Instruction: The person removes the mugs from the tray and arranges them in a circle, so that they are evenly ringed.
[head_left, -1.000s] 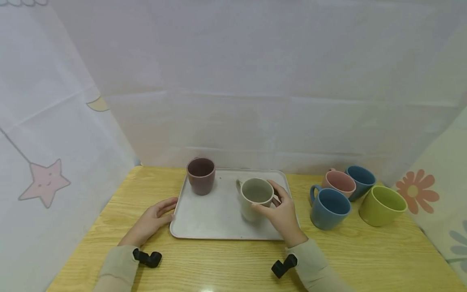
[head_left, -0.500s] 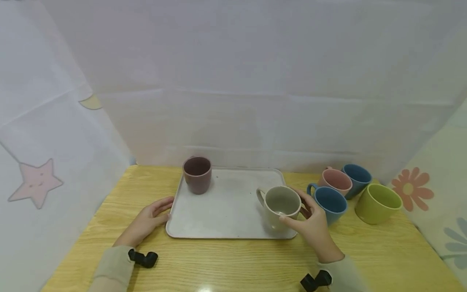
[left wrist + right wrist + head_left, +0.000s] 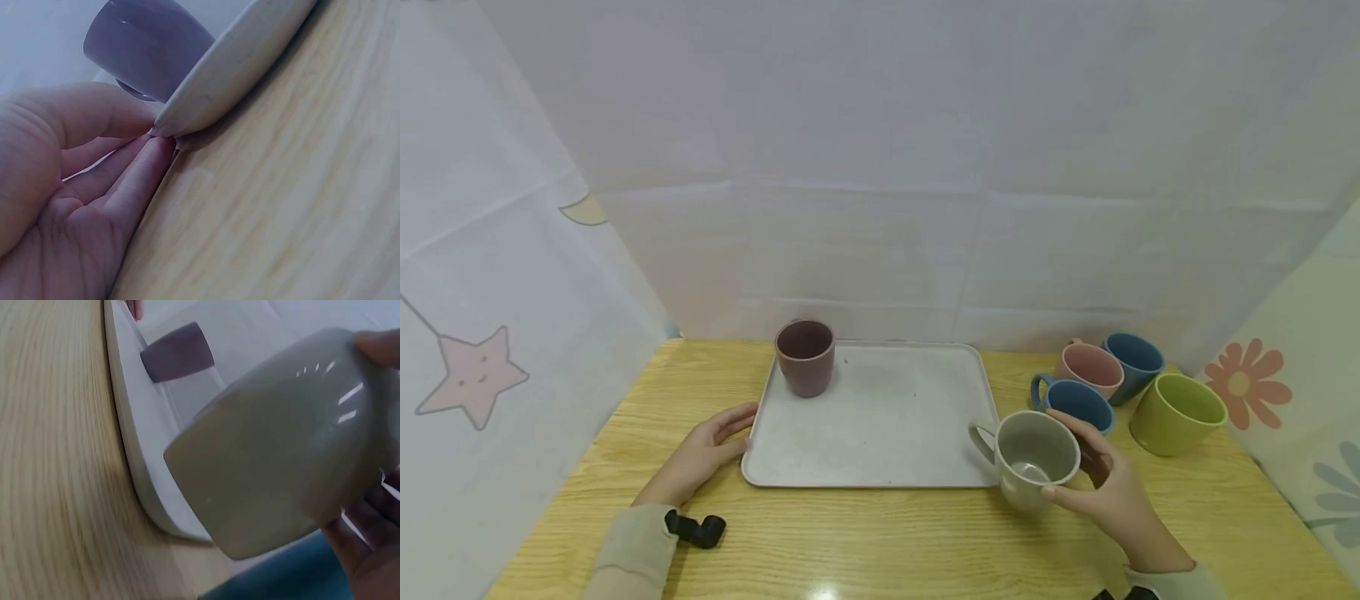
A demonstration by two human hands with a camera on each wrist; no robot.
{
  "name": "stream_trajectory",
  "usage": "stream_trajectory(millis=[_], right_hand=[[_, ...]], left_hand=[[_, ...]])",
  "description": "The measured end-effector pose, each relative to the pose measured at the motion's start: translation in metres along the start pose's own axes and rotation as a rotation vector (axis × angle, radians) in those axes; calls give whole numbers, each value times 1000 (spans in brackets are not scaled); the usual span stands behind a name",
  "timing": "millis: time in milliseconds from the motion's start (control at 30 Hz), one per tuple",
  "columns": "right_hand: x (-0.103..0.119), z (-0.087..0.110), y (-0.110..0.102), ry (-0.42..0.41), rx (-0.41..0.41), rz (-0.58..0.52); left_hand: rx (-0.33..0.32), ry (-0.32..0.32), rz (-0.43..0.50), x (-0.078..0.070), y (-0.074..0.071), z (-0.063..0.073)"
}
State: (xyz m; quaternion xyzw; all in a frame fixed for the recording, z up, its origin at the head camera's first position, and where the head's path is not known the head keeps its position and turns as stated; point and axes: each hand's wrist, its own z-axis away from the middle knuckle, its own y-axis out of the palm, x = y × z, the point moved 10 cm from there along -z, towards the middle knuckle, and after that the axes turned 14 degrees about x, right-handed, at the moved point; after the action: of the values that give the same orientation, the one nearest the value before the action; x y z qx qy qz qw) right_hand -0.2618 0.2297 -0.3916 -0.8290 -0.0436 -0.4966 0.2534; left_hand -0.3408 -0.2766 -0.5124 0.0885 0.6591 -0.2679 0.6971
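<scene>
My right hand [image 3: 1108,492] grips a grey-green mug [image 3: 1018,483] from its right side, thumb at the near rim and fingers behind. The mug is upright in the head view, its handle pointing left, over the front right corner of a pale tray [image 3: 880,433]. In the right wrist view the mug's base [image 3: 200,506] is raised above the tray's edge. My left hand [image 3: 703,450] pinches the tray's left rim, thumb above and fingertips below in the left wrist view. A purple mug [image 3: 807,371] stands on the tray's back left corner.
To the right of the tray, a blue mug [image 3: 1078,404], a pink mug [image 3: 1092,368], another blue mug [image 3: 1138,379] and a yellow-green mug [image 3: 1172,421] stand close together on the wooden table [image 3: 865,542]. White cloth [image 3: 865,208] hangs behind and at the sides.
My right hand has carried the grey-green mug from above the tray rightwards and towards me, past the tray's front right corner. The left hand stays at the tray's left rim.
</scene>
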Motion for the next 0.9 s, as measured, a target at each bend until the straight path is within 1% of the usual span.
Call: stream_trajectory(millis=[33, 133, 233, 300, 367, 600, 767, 900], right_hand=[[0, 3, -3, -12, 9, -27], [1, 13, -11, -91, 43, -111], [3, 23, -19, -187, 77, -172], [2, 29, -23, -223, 92, -199], [0, 35, -27, -237, 93, -219], [-15, 55, -44, -237, 87, -284], [-23, 69, -54, -237, 111, -367], [-28, 76, -62, -262, 123, -421]], left_hand=[[-3, -1, -3, 0, 0, 0], [-12, -9, -1, 0, 0, -1], [-15, -17, -1, 1, 0, -1], [-19, -22, -1, 1, 0, -1], [-15, -21, -13, 1, 0, 0], [-11, -20, -2, 1, 1, -1], [-10, -20, 7, 1, 1, -1], [-15, -21, 2, 0, 1, 1]])
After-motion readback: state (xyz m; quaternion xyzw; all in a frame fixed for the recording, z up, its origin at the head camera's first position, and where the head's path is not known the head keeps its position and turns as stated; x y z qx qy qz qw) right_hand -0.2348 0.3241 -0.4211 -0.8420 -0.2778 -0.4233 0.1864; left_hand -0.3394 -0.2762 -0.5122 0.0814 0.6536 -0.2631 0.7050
